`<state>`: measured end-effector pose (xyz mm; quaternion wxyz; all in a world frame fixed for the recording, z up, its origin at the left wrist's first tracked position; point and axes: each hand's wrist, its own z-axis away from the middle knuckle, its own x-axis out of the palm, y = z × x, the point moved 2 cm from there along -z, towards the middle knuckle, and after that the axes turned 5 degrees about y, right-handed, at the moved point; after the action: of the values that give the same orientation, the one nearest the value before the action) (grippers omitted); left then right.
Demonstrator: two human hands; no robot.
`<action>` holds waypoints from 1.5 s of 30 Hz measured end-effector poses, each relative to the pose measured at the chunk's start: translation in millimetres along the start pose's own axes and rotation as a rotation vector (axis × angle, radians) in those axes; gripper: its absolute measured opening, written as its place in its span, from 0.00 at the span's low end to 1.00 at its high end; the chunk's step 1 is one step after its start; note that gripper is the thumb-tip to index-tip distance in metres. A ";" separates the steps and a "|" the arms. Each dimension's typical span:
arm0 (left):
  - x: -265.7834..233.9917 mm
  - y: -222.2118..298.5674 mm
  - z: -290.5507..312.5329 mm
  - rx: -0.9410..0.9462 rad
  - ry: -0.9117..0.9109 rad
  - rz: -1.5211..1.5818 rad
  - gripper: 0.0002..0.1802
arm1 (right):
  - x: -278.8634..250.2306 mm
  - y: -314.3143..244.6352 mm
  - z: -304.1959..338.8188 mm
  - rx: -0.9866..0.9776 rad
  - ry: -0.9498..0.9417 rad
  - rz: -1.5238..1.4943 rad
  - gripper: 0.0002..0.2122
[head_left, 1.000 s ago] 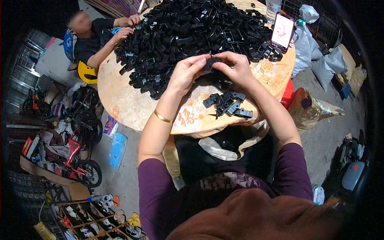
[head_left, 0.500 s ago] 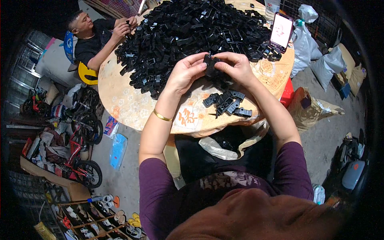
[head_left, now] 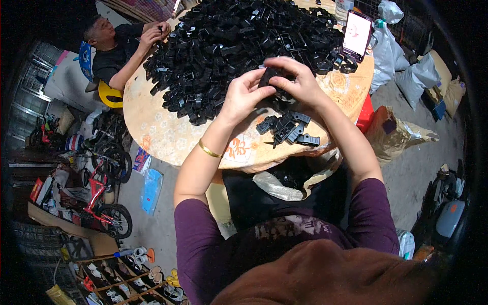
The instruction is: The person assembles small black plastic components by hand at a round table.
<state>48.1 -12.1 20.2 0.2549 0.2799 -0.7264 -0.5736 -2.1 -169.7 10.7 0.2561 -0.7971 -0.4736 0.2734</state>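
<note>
A small black plastic part [head_left: 266, 77] is held up between my two hands over the near edge of a heap of similar black parts [head_left: 218, 51]. My left hand [head_left: 245, 95] has its fingers closed on the part's left side. From the right, my right hand [head_left: 296, 80] curls over it, with thumb and fingers pressed on it. The hands cover much of the part, so its exact kind cannot be made out. Closer to me, below my hands, several black plastic parts [head_left: 288, 129] lie in a loose cluster on the patterned tablecloth [head_left: 152, 140].
A lit phone [head_left: 357, 35] stands upright at the table's right. Across on the left, another person [head_left: 119, 56] handles a small black piece. White sacks [head_left: 417, 79] stand on the floor to the right. A red bicycle [head_left: 99, 195] and a shoe rack [head_left: 122, 284] are at left.
My right hand has turned, its fingers now curled over the top of the black part. My left thumb has shifted along its lower side. The cluster on the cloth looks slightly rearranged.
</note>
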 end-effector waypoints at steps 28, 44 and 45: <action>2.9 -11.3 3.3 0.454 -0.122 -1.004 0.17 | -14.1 6.2 2.6 -0.080 -0.135 0.585 0.11; -15.2 -4.9 -6.4 0.147 0.208 -0.324 0.14 | -2.9 2.7 2.0 0.251 -0.131 -0.294 0.10; -15.2 -4.5 -6.7 0.147 0.157 -0.196 0.14 | -3.2 1.6 1.4 0.271 -0.179 -0.273 0.10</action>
<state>64.2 -7.0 16.5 0.2327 0.4113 -0.7135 -0.5173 -3.3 -173.0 9.2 0.3526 -0.6562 -0.5571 0.3671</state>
